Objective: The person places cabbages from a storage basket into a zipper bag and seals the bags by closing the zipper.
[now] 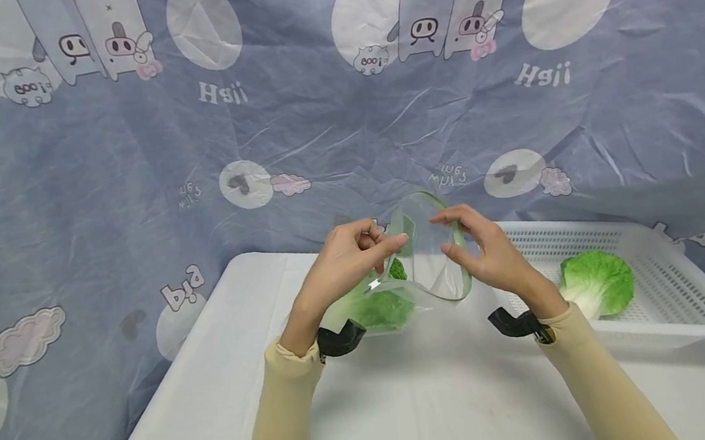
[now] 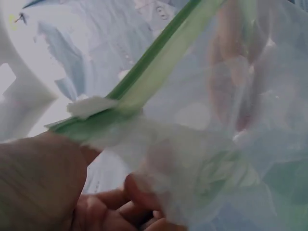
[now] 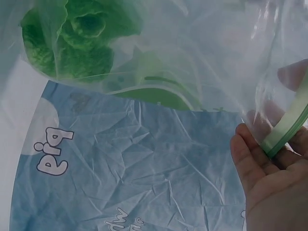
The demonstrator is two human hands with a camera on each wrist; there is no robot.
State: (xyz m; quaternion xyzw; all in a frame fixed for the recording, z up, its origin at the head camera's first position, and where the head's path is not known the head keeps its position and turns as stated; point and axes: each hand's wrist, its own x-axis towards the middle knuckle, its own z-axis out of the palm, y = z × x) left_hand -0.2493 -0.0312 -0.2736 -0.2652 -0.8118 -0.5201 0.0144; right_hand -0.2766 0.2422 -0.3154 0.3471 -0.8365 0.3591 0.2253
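Note:
A clear zip bag (image 1: 426, 251) with a green zip strip is held up over the white table, its mouth spread towards the right. My left hand (image 1: 344, 261) pinches the left side of the mouth, and the green strip (image 2: 154, 62) runs up from that hand in the left wrist view. At the right side my right hand (image 1: 489, 251) grips the rim, with fingers (image 3: 248, 163) outside and the thumb seen through the plastic. Green lettuce (image 1: 385, 310) shows through the bag's lower left part, below my left hand. The right wrist view shows the lettuce (image 3: 77, 43) through the film too.
A white perforated plastic basket (image 1: 680, 284) stands on the table at the right, with another lettuce (image 1: 601, 282) in it. The white table (image 1: 440, 413) ends at the back against a blue-grey printed curtain (image 1: 328, 121).

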